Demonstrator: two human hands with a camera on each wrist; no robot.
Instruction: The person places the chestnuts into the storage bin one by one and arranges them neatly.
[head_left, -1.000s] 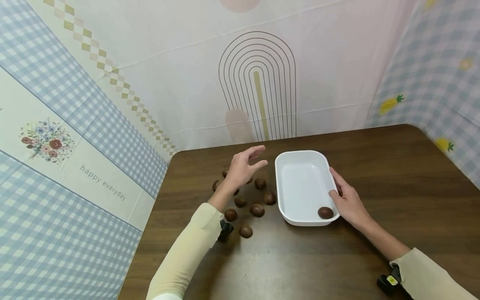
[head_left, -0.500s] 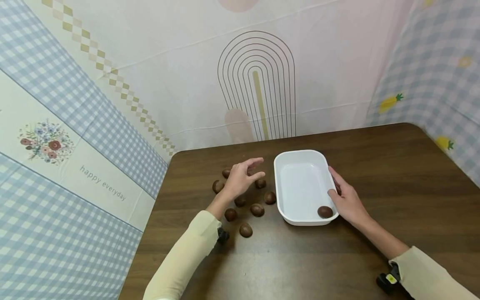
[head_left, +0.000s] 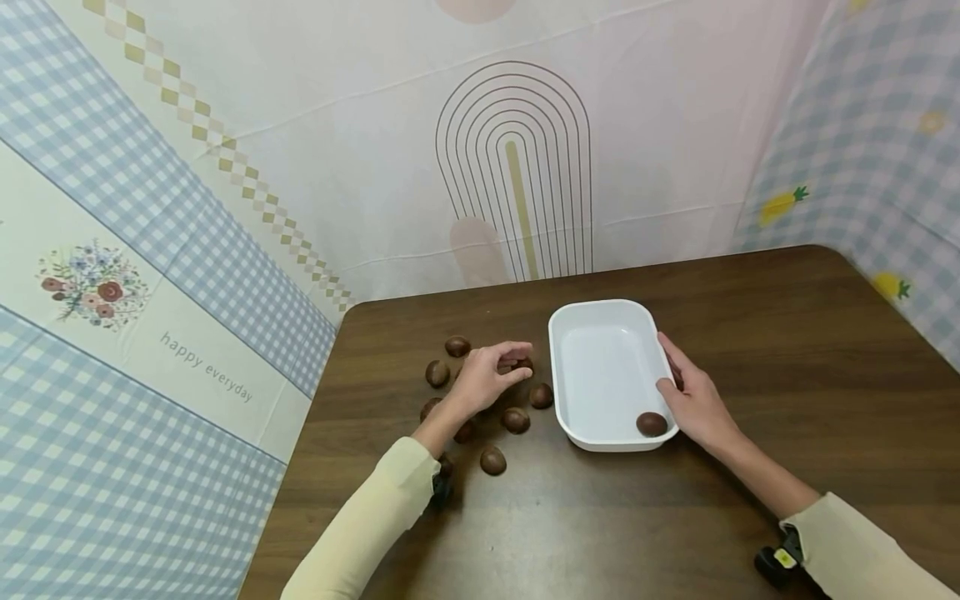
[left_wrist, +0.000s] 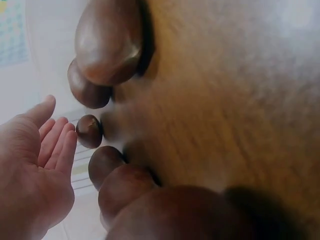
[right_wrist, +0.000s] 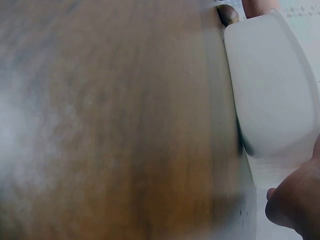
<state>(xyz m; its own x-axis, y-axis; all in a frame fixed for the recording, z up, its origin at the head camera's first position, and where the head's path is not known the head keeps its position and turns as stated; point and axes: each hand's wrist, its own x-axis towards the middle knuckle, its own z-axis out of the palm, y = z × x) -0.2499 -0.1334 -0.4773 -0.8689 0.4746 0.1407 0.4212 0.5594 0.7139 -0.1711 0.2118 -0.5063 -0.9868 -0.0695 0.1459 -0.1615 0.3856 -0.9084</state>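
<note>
My left hand reaches low over a loose cluster of dark brown, glossy egg-shaped things, thumb and fingers apart. One brown egg-shaped thing shows between its thumb and fingers. In the left wrist view the fingers of the left hand extend close to a brown egg-shaped thing. My right hand grips the right side of a white rectangular tray, thumb over the rim. A single brown egg-shaped thing lies in the tray's near right corner. The right wrist view shows the tray's outer wall.
Several more egg-shaped things lie on the brown wooden table around the left hand, one nearest the front. Behind the table hangs a patterned cloth. Checked cloth bounds the right side.
My left hand has come down and toward me, over the egg-shaped things, with one now between thumb and fingers. The right hand and tray stay in place.
</note>
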